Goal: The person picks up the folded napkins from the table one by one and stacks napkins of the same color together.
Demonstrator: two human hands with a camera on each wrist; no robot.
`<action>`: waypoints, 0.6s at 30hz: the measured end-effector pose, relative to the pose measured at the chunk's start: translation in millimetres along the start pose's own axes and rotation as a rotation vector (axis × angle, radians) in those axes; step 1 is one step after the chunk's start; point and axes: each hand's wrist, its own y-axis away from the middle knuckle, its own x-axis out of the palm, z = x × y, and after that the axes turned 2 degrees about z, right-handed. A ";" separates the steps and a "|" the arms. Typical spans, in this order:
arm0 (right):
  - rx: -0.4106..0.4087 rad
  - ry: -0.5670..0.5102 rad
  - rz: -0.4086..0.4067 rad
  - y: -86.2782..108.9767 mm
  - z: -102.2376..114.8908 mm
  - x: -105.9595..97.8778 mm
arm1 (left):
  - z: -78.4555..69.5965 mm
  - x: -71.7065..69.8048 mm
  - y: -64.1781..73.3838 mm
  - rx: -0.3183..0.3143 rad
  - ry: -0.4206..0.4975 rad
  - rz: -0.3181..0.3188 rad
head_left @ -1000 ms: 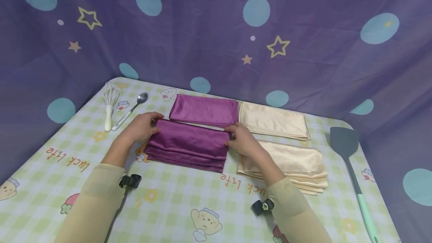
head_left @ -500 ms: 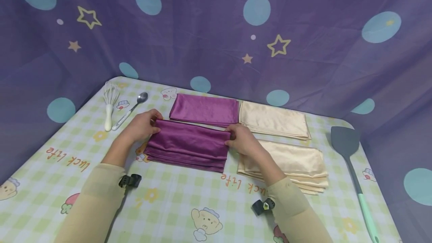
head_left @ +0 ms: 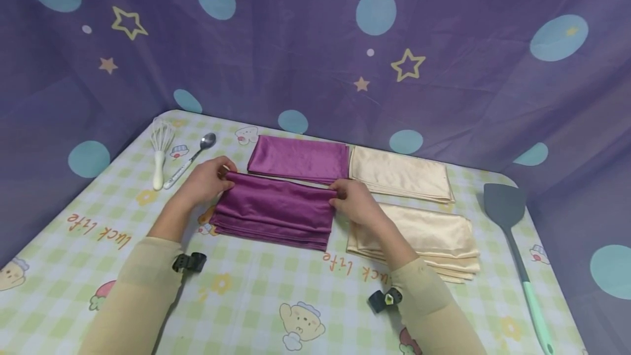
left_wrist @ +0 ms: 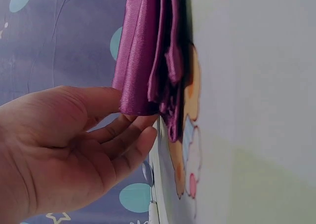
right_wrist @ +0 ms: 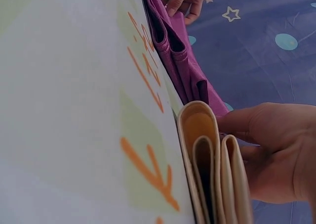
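Left hand (head_left: 207, 179) pinching folded near purple cloth (head_left: 278, 207) at its ten-o'clock corner, right hand (head_left: 359, 201) pinching the two-o'clock corner, cloth on checked tablecloth (head_left: 236, 300), far purple cloth (head_left: 299, 158) toward twelve-to-one, near cream cloth (head_left: 429, 232) at three, spoon (head_left: 189, 161) at ten.

L hand (head_left: 204, 182) & R hand (head_left: 360, 204) are bare. L sleeve (head_left: 133, 305) & R sleeve (head_left: 439, 311) are plain lt. beige, long, w/ wide cuffs (head_left: 160, 253). L wrist unit (head_left: 197, 262) is blk., chunky; R wrist unit (head_left: 377, 302) likewise, plus tiny lt. patch, unclear.
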 end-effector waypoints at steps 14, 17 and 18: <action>0.079 -0.167 -0.031 -2.1 -2.0 0.2 | 0.4 0.2 -0.3 -0.075 0.252 0.035; 0.090 -0.210 -0.040 -2.0 -1.5 0.0 | 2.4 0.6 -1.1 -0.083 0.287 0.049; 0.091 -0.228 -0.043 -1.9 -1.3 -0.1 | 3.0 0.8 -1.3 -0.083 0.298 0.053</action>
